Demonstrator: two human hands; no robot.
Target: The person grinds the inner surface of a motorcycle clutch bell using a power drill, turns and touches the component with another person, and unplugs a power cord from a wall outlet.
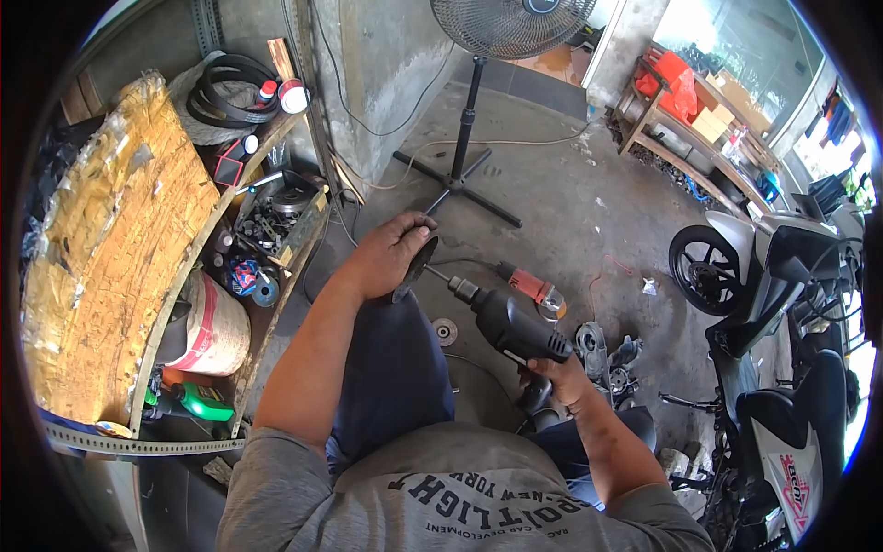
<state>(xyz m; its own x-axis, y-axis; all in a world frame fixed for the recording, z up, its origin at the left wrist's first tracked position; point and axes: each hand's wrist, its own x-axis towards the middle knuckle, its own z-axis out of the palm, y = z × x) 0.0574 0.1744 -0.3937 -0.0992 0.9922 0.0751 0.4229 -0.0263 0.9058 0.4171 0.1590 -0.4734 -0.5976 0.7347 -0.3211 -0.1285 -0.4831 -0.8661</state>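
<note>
My left grip [391,254] was clamped on a dark disc [419,265], held by my left knee, mid-scene. My right grip [555,374] was wrapped round the handle of a drill [510,322], its bit [440,275] pointing left at the disc; I could not tell whether the tip touched. Beyond the drill, a red grinder [530,287] lay on the floor [570,221]. A fan [469,101] stood on the far side.
</note>
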